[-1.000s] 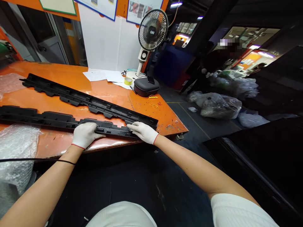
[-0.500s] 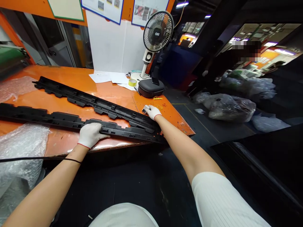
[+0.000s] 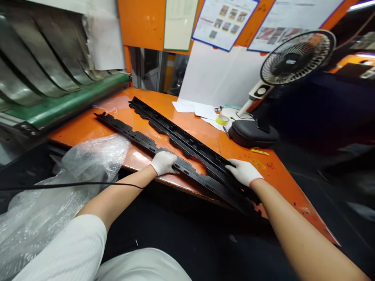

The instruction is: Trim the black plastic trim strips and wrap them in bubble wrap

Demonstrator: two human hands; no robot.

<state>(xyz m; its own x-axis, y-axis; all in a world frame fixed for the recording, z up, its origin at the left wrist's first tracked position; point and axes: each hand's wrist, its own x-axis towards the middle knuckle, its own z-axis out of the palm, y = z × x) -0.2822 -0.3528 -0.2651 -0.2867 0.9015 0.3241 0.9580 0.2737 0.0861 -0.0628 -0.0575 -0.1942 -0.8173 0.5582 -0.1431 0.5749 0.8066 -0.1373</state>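
Two long black plastic trim strips lie slantwise on the orange table, their right ends close together. My left hand (image 3: 164,162), in a white glove, is closed around the near strip (image 3: 140,139) at about its middle, by the table's front edge. On the far strip (image 3: 181,139), the gloved fingers of my right hand (image 3: 243,171) grip the back edge near its right end. Part of those fingers is hidden, and no small object shows in that hand.
Bubble wrap (image 3: 67,183) hangs off the front left of the table (image 3: 79,127). A green conveyor roller (image 3: 73,99) is at left. At the back right stand a fan (image 3: 295,58), yellow tape (image 3: 222,120), papers (image 3: 205,111) and a black case (image 3: 249,134). A black cable (image 3: 73,184) crosses my left arm.
The view has swung left, bringing the roller in. My right hand has gone from a small grey object over the table to the far strip. My left hand stays on the near strip.
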